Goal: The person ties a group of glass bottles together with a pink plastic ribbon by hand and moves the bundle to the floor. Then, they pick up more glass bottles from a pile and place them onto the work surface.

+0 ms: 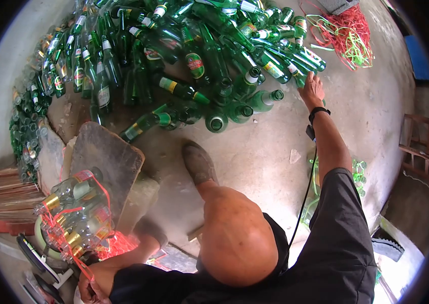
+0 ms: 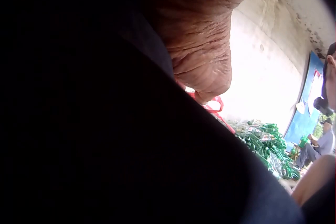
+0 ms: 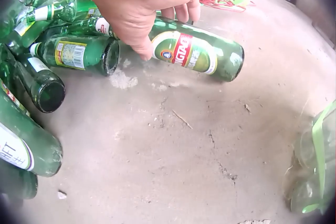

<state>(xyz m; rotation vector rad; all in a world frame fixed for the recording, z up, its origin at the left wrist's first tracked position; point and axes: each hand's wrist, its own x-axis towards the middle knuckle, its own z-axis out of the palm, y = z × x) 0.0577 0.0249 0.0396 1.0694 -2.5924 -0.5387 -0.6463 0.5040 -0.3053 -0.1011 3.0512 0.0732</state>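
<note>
In the right wrist view my right hand (image 3: 149, 3) grips a green beer bottle (image 3: 197, 53) lying on its side. The thumb is on its near side and the fingers curl over its far side. The head view has the same hand (image 1: 312, 91) at the right end of a large heap of green bottles (image 1: 194, 63). Low at the left, my left hand (image 1: 91, 292) holds a red plastic strap (image 1: 83, 268) tied round a bundle of clear bottles (image 1: 85, 202). In the left wrist view dark cloth covers much of the picture, and red strap (image 2: 212, 106) shows by the fingertips.
Several green bottles (image 1: 239, 111) stand upright at the heap's front. Red and green straps (image 1: 348, 38) lie tangled at the back right. A dark board (image 1: 105, 162) leans beside the clear bundle. Strapped bottles (image 1: 359, 177) stand by my right arm. A seated person (image 2: 317, 145) appears farther off.
</note>
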